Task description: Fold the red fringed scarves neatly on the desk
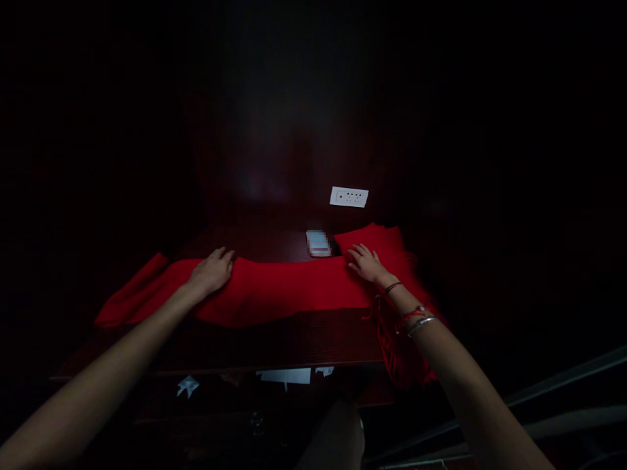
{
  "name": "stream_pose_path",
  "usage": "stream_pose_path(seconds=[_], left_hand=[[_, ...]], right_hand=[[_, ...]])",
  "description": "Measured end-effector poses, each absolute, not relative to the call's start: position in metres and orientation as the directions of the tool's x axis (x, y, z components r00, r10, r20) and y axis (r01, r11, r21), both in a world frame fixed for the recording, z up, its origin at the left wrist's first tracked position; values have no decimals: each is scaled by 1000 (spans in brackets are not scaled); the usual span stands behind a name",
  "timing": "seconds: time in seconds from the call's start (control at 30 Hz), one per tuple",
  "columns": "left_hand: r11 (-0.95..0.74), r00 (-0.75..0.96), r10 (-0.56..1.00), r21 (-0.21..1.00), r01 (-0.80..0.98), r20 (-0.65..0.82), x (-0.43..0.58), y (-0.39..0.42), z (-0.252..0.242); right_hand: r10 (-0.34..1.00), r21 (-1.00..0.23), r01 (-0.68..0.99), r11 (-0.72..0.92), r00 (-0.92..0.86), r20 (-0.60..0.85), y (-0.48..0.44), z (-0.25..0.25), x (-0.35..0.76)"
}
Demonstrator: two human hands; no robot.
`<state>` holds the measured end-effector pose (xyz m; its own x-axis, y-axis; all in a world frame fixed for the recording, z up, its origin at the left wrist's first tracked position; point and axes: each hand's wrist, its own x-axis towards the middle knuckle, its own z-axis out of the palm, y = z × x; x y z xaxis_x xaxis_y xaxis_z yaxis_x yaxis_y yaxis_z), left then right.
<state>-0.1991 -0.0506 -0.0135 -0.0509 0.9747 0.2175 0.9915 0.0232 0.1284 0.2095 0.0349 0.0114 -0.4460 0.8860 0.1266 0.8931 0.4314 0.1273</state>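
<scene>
A long red scarf (pixel 289 287) with a fringed end lies stretched across a dark wooden desktop (pixel 294 339). On its left part rests my left hand (pixel 213 271), palm down with the fingers extended. My right hand (pixel 366 262) lies on the scarf's right part, fingers spread, where the cloth bunches and overlaps. Past my right forearm the fringe hangs over the front edge of the desk. Neither hand grips the cloth.
Behind the scarf a phone-like rectangular object (pixel 318 243), its face blurred, lies on the desk. A white wall socket (pixel 349 196) sits above it. White papers (pixel 287 375) show on a shelf under the desktop. The surroundings are very dark.
</scene>
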Motion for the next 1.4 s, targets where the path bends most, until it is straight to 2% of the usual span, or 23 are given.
stream_pose_path(seconds=[0.07,0.13,0.3,0.43,0.57,0.67,0.77,0.9,0.97,1.07,1.17,1.27,1.4], left_hand=[[-35,17,980,84,996,196,-163,-46,-8],[-99,91,990,69,993,109,-136,-44,-7],[-114,114,993,-13,993,-3,-113,-25,-16],[-236,242,968,95,967,-62,-98,10,-13],[-486,503,864,263,833,4,-55,42,-3],[-599,622,776,429,676,102,-19,54,9],[-600,644,754,538,592,133,0,57,30],[-594,664,736,601,535,136,-13,54,73],[-588,644,747,616,524,165,-28,52,94],[-562,569,793,619,548,217,-49,45,121],[-508,471,848,623,594,242,-65,31,142],[-442,436,883,621,647,174,-76,15,155],[-394,520,854,635,665,-16,-82,3,157]], right_hand=[[907,132,905,404,-415,69,53,23,215],[915,132,907,400,-404,0,70,31,226],[891,122,885,450,-435,-131,94,45,258],[857,70,865,496,-476,-197,92,62,271],[818,-22,840,542,-534,-213,73,92,278],[768,-157,789,594,-614,-180,54,123,286],[766,-144,771,620,-635,-102,35,158,295],[794,16,794,607,-607,-40,17,195,303],[808,58,806,589,-588,-45,11,203,304],[796,4,797,604,-603,-41,2,202,299],[768,-131,757,641,-633,101,-8,192,292],[737,-210,710,672,-614,281,-17,181,288],[719,-151,707,691,-650,246,-24,172,287]])
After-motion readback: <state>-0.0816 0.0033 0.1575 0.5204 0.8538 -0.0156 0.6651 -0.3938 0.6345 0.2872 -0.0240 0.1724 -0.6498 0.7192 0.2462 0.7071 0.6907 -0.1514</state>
